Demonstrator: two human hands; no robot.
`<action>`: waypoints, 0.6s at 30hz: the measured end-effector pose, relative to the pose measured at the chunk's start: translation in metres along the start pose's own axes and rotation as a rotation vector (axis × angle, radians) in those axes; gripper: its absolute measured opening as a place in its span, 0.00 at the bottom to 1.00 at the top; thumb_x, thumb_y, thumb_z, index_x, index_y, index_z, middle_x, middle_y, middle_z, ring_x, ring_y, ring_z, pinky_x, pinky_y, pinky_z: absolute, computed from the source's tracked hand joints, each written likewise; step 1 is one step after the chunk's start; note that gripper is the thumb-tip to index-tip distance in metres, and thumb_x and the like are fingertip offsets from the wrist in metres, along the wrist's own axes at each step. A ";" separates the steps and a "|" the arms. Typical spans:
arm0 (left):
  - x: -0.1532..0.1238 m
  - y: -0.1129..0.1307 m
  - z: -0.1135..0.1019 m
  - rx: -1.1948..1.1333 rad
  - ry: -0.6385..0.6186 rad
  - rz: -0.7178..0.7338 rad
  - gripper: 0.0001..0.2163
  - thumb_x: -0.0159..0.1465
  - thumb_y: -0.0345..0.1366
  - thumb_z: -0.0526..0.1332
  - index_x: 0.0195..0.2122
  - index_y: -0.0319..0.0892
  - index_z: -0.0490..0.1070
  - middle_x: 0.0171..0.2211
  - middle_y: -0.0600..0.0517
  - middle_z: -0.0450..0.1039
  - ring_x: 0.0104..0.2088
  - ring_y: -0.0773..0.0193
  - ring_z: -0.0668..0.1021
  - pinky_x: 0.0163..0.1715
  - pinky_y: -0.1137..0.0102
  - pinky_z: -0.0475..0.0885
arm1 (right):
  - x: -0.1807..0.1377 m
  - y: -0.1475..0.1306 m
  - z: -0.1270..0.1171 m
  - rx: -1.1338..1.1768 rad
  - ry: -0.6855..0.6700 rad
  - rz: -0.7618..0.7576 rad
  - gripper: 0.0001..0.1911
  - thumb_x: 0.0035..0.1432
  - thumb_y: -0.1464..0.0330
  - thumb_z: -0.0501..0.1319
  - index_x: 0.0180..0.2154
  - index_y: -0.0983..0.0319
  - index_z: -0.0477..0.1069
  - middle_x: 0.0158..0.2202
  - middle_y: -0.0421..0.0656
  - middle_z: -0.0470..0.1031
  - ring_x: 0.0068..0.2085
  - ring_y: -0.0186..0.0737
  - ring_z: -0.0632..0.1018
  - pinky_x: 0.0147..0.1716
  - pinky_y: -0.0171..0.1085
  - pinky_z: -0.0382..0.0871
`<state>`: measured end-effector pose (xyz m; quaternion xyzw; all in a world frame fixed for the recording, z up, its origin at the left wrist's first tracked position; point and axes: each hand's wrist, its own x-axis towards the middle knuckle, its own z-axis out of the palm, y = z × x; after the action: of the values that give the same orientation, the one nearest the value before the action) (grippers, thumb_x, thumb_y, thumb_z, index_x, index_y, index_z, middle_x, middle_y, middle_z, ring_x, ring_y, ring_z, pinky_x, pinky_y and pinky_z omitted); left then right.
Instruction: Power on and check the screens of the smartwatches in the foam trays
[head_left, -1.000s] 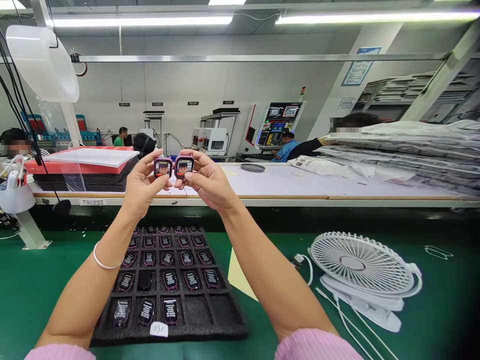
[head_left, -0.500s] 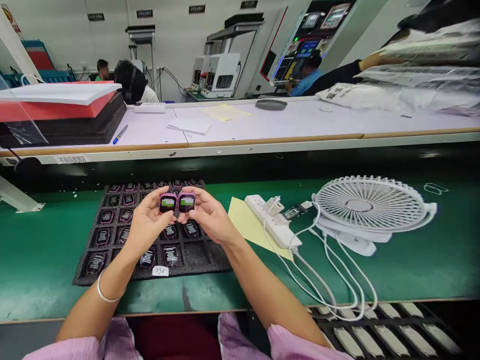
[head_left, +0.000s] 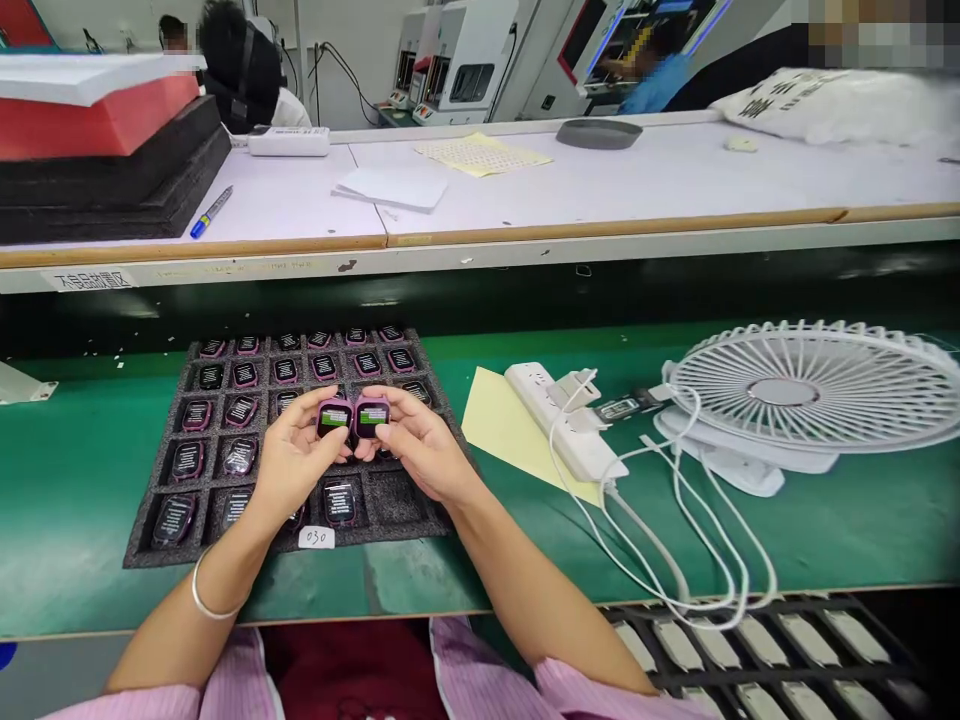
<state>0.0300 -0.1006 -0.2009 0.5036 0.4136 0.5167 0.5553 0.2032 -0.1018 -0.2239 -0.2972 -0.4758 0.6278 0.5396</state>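
Observation:
My left hand (head_left: 298,440) pinches a purple-rimmed smartwatch body (head_left: 334,418) between thumb and fingers. A matching smartwatch body (head_left: 372,418) is gripped by my right hand (head_left: 417,438). Both are held side by side, screens towards me, showing green and white on black; their edges touch or nearly so. Beneath my hands lies a black foam tray (head_left: 214,497) with several similar watches in its compartments, their screens lit with white text. A label reading 030 (head_left: 316,538) sits on its front edge. One front compartment (head_left: 395,498) holds no watch.
Right of the tray are a yellow sheet (head_left: 495,420), a white power strip (head_left: 562,425) with loose cables, and a white fan (head_left: 787,390). A raised shelf (head_left: 480,225) runs behind, bearing stacked foam (head_left: 97,190) and a pen (head_left: 211,212). People sit beyond it.
My view has tilted down and come closer to the bench. Both hands keep hold of the two watches side by side, and the thumbs have shifted slightly on the screens' lower edges.

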 end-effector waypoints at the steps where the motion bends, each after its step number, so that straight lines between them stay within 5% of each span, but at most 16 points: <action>1: -0.001 -0.001 0.000 -0.005 -0.007 -0.006 0.23 0.55 0.35 0.71 0.52 0.42 0.72 0.40 0.49 0.79 0.25 0.69 0.79 0.28 0.72 0.79 | -0.001 0.001 0.000 0.004 0.008 0.003 0.22 0.57 0.62 0.69 0.52 0.56 0.69 0.38 0.41 0.76 0.30 0.37 0.79 0.34 0.42 0.78; 11: -0.006 -0.002 -0.001 0.005 -0.020 -0.110 0.21 0.59 0.39 0.69 0.52 0.40 0.72 0.43 0.46 0.80 0.24 0.67 0.81 0.26 0.71 0.80 | -0.006 0.005 0.001 -0.032 0.095 0.069 0.16 0.60 0.61 0.66 0.48 0.57 0.70 0.36 0.39 0.74 0.25 0.32 0.76 0.26 0.36 0.72; 18: -0.005 -0.004 -0.002 -0.021 -0.015 -0.143 0.19 0.60 0.38 0.68 0.52 0.42 0.72 0.43 0.48 0.80 0.26 0.66 0.82 0.29 0.70 0.81 | -0.009 0.006 0.001 -0.075 0.084 0.072 0.19 0.59 0.65 0.66 0.51 0.56 0.68 0.39 0.41 0.75 0.29 0.34 0.78 0.30 0.38 0.74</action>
<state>0.0282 -0.1056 -0.2058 0.4709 0.4390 0.4760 0.5992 0.2022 -0.1102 -0.2301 -0.3603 -0.4649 0.6154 0.5247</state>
